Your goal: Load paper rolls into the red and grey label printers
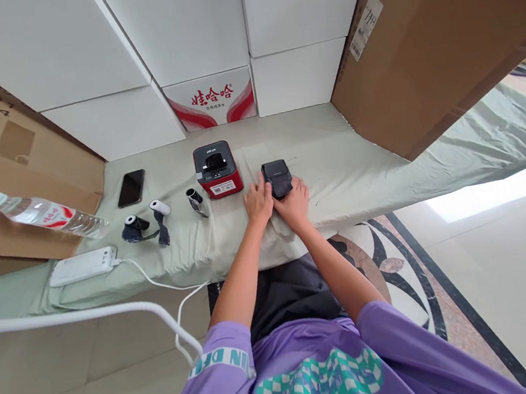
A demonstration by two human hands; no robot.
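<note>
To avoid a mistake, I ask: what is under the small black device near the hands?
Pale green cloth shows around the black device. Whatever lies directly beneath is hidden by the device; the left hand and right hand cover some cloth beside it.

A small, boxy black plastic device (278,177); left of it, a cube-shaped red-and-black plastic machine (218,172) — black top, red sides. Near, a purple fabric shirt (315,374) with green-and-white checks; far, a white rectangular cardboard carton (211,100) — red swirls and lettering.

The black device (277,179) bears lettering (280,173) too small to read
</note>
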